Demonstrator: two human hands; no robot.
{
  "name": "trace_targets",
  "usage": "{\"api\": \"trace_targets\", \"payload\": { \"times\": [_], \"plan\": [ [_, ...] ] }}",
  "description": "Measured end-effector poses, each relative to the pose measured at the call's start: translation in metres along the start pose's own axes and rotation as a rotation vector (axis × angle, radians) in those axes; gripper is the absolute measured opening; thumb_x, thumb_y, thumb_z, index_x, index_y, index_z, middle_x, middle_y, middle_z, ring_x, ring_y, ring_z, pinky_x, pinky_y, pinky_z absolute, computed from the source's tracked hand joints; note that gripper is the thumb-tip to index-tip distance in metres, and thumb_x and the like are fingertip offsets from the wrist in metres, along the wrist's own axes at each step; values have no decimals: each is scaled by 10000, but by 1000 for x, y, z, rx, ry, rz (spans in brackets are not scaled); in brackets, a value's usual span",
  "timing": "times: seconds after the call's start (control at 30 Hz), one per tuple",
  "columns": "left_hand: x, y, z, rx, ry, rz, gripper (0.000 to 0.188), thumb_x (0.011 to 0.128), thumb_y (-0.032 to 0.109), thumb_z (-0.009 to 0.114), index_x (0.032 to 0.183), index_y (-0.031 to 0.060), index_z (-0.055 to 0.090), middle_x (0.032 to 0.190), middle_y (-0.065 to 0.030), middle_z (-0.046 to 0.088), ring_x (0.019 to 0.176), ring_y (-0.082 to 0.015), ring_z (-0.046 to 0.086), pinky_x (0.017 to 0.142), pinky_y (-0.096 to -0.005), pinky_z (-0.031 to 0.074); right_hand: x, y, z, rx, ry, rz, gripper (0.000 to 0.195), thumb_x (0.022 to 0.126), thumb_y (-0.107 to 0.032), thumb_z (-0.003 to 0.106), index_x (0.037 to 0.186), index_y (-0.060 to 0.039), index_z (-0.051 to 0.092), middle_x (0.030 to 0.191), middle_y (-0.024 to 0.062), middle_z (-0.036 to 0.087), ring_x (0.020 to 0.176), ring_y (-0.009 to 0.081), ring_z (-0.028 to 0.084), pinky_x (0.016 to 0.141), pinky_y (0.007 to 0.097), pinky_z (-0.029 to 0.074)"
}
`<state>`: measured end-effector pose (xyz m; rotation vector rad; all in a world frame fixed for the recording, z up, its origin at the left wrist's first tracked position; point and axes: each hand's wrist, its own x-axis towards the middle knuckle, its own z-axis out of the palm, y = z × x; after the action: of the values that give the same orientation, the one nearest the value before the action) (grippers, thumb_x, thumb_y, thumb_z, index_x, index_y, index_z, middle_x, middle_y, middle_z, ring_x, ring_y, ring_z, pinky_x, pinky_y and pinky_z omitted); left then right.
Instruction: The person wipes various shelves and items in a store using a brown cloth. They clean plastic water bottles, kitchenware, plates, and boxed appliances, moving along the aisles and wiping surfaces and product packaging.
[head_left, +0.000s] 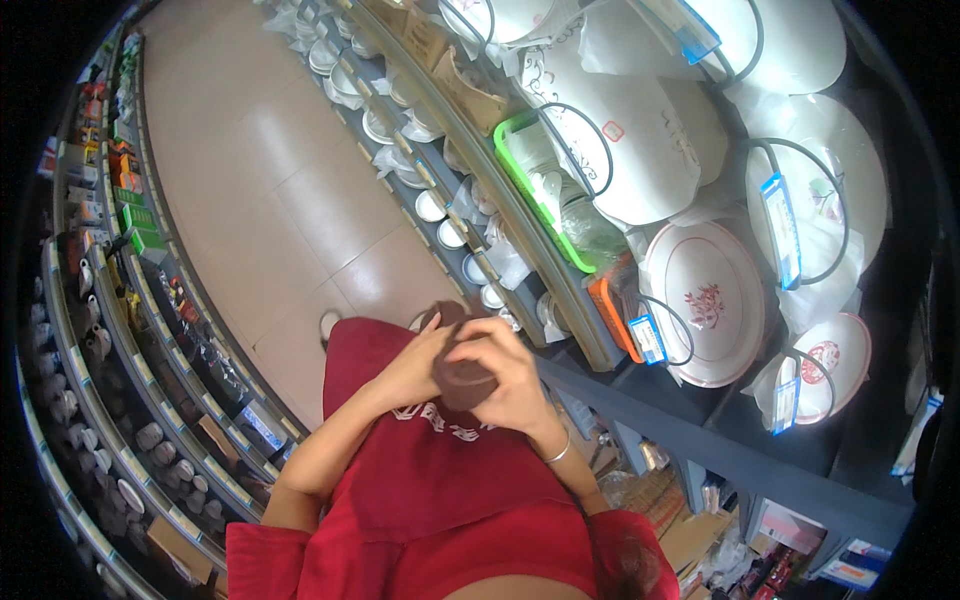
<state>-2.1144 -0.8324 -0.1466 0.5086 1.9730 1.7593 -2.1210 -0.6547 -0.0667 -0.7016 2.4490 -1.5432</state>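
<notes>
In front of my red apron (457, 480) I hold a bunched brown cloth (465, 382), somewhat blurred. My right hand (510, 367) curls around its near side, thumb and fingers bent over it. From the other side my left hand (415, 361) grips the cloth, and its fingers are partly hidden behind the folds. More brown fabric (450, 311) shows beyond my hands.
On my right, a shelf holds oval plates (705, 300) in wire stands, a green basket (544, 206) with spoons and an orange basket (611, 319). Bowls (431, 205) line the lower tiers. Across the tiled aisle (277, 172), shelves carry cups (161, 442) and boxed goods (142, 229).
</notes>
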Motion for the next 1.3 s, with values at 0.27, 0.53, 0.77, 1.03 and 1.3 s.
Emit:
{"api": "trace_targets", "payload": {
  "times": [0.27,0.53,0.77,1.03,1.3],
  "plan": [
    [-97,-62,-64,206,490,-162,310,778,9,623,1083,13,568,1017,-265,651,1009,-480,595,803,-470,513,13,113,-48,-37,387,339,325,892,-121,690,1188,-2,625,1200,72,635,1031,165,599,908,316,465],
    [-182,-61,-110,112,669,-382,346,850,25,648,1194,-4,622,1074,-178,718,1041,-236,681,895,-341,500,76,290,-129,-572,535,631,333,840,-227,751,1055,23,705,971,162,740,882,247,711,799,345,538],
    [-202,-67,-89,34,740,-501,322,861,57,668,1173,-10,632,1013,-137,727,945,-173,660,868,-324,500,101,309,-142,-648,244,862,383,787,-319,797,983,6,747,922,148,751,835,232,706,769,341,525],
    [-164,-51,-89,-98,674,-446,370,860,36,676,1222,-13,617,1113,-115,713,1037,-144,627,923,-302,481,76,302,-150,-179,477,765,340,880,-300,737,1024,7,731,911,88,727,800,188,654,755,326,494],
    [-135,-39,-87,-186,621,-401,412,868,4,660,1271,-20,583,1178,-86,683,1081,-136,608,963,-287,463,54,309,-159,82,635,745,294,1012,-326,547,899,-65,622,648,-48,458,546,74,380,506,260,300]
  ]
}}
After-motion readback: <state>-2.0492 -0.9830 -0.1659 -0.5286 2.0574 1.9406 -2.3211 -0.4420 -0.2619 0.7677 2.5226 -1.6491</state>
